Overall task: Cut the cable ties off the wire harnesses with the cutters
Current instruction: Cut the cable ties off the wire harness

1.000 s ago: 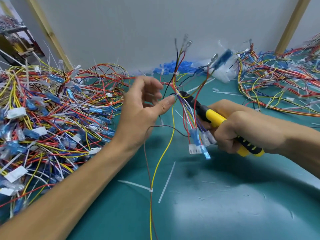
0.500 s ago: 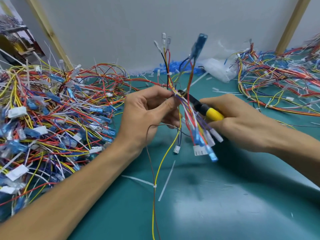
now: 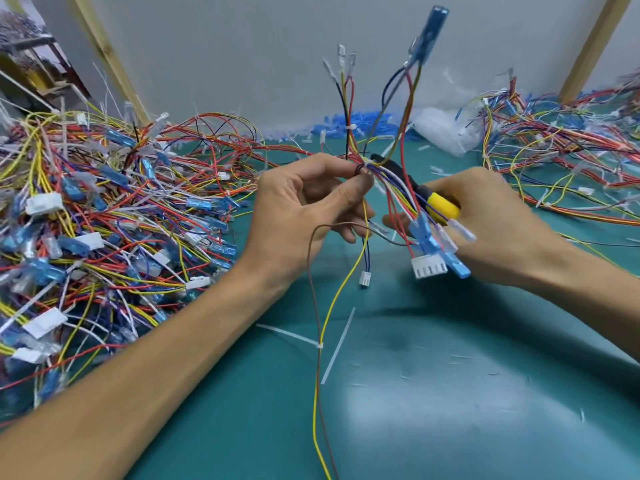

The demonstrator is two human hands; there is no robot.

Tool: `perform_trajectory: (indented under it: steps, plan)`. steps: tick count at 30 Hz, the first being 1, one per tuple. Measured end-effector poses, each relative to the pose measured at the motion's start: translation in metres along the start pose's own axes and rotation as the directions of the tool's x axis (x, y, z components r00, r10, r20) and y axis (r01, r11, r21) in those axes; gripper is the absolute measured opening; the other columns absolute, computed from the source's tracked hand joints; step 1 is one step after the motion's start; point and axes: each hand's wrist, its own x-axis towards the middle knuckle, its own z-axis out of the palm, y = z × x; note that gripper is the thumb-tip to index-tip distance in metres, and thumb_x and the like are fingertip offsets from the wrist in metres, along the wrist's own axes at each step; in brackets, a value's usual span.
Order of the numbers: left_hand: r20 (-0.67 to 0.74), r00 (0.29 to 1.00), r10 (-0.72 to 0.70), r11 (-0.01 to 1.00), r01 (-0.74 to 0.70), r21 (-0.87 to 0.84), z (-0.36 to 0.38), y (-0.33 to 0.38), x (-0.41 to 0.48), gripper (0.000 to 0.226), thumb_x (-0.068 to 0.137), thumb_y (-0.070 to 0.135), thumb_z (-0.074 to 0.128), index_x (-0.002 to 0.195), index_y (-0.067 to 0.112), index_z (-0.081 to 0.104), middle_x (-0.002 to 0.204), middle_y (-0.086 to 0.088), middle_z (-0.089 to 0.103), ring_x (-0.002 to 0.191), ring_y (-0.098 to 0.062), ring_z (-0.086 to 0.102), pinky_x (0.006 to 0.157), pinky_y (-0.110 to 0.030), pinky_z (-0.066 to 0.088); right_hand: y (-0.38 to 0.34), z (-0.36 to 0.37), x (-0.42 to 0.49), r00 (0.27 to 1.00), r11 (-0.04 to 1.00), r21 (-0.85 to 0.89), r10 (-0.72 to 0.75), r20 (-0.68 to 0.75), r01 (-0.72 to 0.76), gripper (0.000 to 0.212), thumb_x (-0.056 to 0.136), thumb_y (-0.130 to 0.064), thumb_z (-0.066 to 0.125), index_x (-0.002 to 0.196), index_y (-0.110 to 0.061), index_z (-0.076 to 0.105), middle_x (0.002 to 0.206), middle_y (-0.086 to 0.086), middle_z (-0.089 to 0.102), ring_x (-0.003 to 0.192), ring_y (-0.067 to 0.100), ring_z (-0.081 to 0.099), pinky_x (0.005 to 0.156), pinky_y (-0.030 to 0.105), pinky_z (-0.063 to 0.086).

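Observation:
My left hand (image 3: 304, 206) pinches a wire harness (image 3: 381, 188) between thumb and forefinger at its bundled middle, above the green mat. Its wires fan upward to white terminals and a blue connector (image 3: 429, 32), and downward to white and blue plugs. My right hand (image 3: 491, 223) grips the yellow-and-black cutters (image 3: 440, 204). Their black jaws (image 3: 384, 161) sit at the bundle just right of my left thumb, where a white cable tie (image 3: 369, 164) shows. A second tie (image 3: 349, 128) wraps the upper wires, and another (image 3: 320, 345) joins the hanging yellow and brown wires.
A large heap of harnesses (image 3: 104, 220) covers the left of the green mat (image 3: 450, 393). Another heap (image 3: 571, 150) lies at the back right beside a clear plastic bag (image 3: 440, 129). Cut tie strips (image 3: 337, 344) lie on the mat below my hands. A grey wall stands behind.
My left hand went from open fingers to a pinch on the bundle. The harness swung upright, its blue connector rising. The cutters' jaws stayed at the bundle.

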Motion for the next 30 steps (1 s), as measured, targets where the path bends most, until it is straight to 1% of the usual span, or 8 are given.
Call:
perform_trajectory:
  steps: [5,7,11,16,20,23,27,30]
  plan:
    - [0.014,1.0,-0.011,1.0,0.012,-0.009,0.0,0.002,0.0,0.005,0.095,-0.006,0.065,0.099,-0.008,0.067,0.07,-0.022,0.07,0.047,-0.022,0.063,0.047,-0.031,0.052,-0.003,-0.001,-0.002,1.0,0.999,-0.028,0.023,-0.008,-0.023,0.048,0.091,-0.035,0.075,0.066,0.0,0.054,0.061,0.004,0.022,0.065,0.014,0.016,0.047,0.033,0.016]
    - [0.015,1.0,-0.013,1.0,0.013,-0.015,0.0,0.002,0.0,0.005,0.095,-0.005,0.065,0.098,-0.009,0.066,0.068,-0.019,0.07,0.047,-0.022,0.063,0.046,-0.03,0.052,-0.002,-0.002,-0.002,1.0,0.999,-0.027,0.019,-0.006,-0.019,0.053,0.091,-0.039,0.075,0.065,0.0,0.05,0.061,0.003,0.022,0.065,0.015,0.016,0.048,0.036,0.018]
    - [0.015,1.0,-0.006,1.0,0.006,-0.014,0.0,0.002,0.0,0.01,0.094,-0.005,0.066,0.099,-0.013,0.066,0.068,-0.019,0.07,0.047,-0.022,0.063,0.046,-0.031,0.052,-0.004,-0.002,-0.002,1.0,1.0,-0.01,0.011,0.003,-0.011,0.063,0.086,-0.054,0.07,0.065,0.002,0.049,0.061,0.005,0.022,0.065,0.015,0.016,0.049,0.034,0.016]
    - [0.019,1.0,0.012,1.0,-0.012,-0.005,0.0,0.001,0.0,0.011,0.094,-0.006,0.066,0.1,-0.015,0.066,0.069,-0.021,0.07,0.047,-0.022,0.062,0.045,-0.032,0.052,-0.005,-0.004,-0.002,1.0,1.0,-0.024,0.015,0.022,-0.014,0.055,0.089,-0.042,0.071,0.064,0.001,0.049,0.06,0.011,0.024,0.064,0.015,0.016,0.048,0.032,0.017]
    - [0.025,0.999,0.021,1.0,-0.021,-0.008,-0.001,0.0,0.0,0.01,0.094,-0.005,0.067,0.099,-0.014,0.066,0.069,-0.021,0.07,0.047,-0.023,0.062,0.045,-0.032,0.052,-0.008,-0.007,-0.003,1.0,0.999,-0.031,-0.005,0.024,0.006,0.053,0.089,-0.04,0.068,0.062,-0.001,0.045,0.058,0.008,0.023,0.063,0.015,0.016,0.044,0.03,0.015]
    - [0.03,0.999,0.03,1.0,-0.03,-0.01,-0.002,-0.001,0.0,0.008,0.094,-0.005,0.067,0.098,-0.012,0.067,0.068,-0.019,0.07,0.046,-0.022,0.062,0.044,-0.031,0.052,-0.01,-0.007,-0.004,0.999,0.999,-0.042,-0.011,0.038,0.012,0.055,0.088,-0.042,0.068,0.064,0.001,0.046,0.061,0.014,0.024,0.064,0.015,0.016,0.046,0.034,0.017]
    - [0.052,0.999,0.015,1.0,-0.016,0.005,-0.003,-0.004,-0.001,0.005,0.093,-0.004,0.068,0.095,-0.009,0.068,0.066,-0.016,0.071,0.045,-0.021,0.061,0.045,-0.031,0.051,-0.01,-0.009,-0.004,0.999,1.0,0.002,0.02,0.033,-0.02,0.054,0.086,-0.039,0.068,0.057,-0.008,0.034,0.057,0.003,0.022,0.062,0.015,0.015,0.047,0.032,0.017]
    - [0.049,0.999,-0.003,1.0,0.003,-0.017,-0.006,-0.007,0.001,0.011,0.094,-0.002,0.069,0.096,-0.013,0.067,0.069,-0.021,0.07,0.044,-0.022,0.06,0.044,-0.029,0.049,-0.006,-0.009,-0.002,0.998,0.997,0.063,0.048,0.034,-0.05,0.05,0.084,-0.036,0.067,0.057,-0.011,0.035,0.051,0.001,0.028,0.054,0.017,0.021,0.049,0.031,0.022]
